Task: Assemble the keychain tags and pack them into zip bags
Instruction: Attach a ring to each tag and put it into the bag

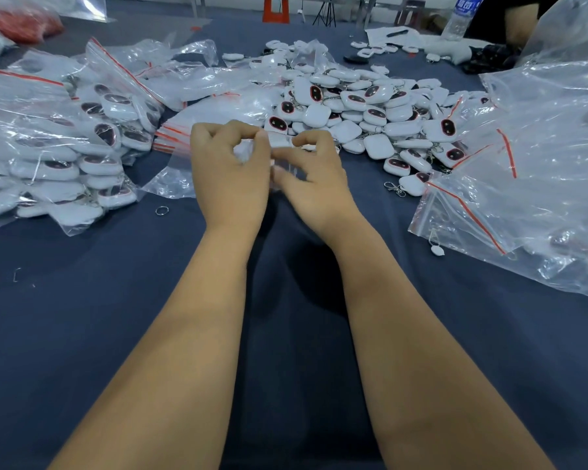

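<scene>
Dark blue cloth [82, 334] covers the table. Landmark: loose heap of white keychain tags [364, 106], centre-back, w/ dark oval faces rimmed red, some w/ metal clips. Beyond heap, at far edge: water bottle [462, 18], papers w/ a pen, an orange stool [275, 10] and a tripod on the floor, plus another person's arm at far right.

Left of heap: packed zip bags [48, 157] stacked, tags visible inside, red seal strips. Right of heap: big pile of empty-looking clear bags [540, 164]. Near side of heap, toward the left: flat stack of zip bags [174, 134].

Open room: cloth on near side of heap is bare under the forearms, apart from 1 split ring [161, 210] to the left & a small white bit to the right by the bag pile.

Both hands meet just in front of heap. Left hand [228, 174] and right hand [316, 184]: fingers curled, thumb & forefinger tips pinching the top edge of 1 small clear zip bag [279, 154] between them, something white inside. Can't tell if seal is closed; blurred.
</scene>
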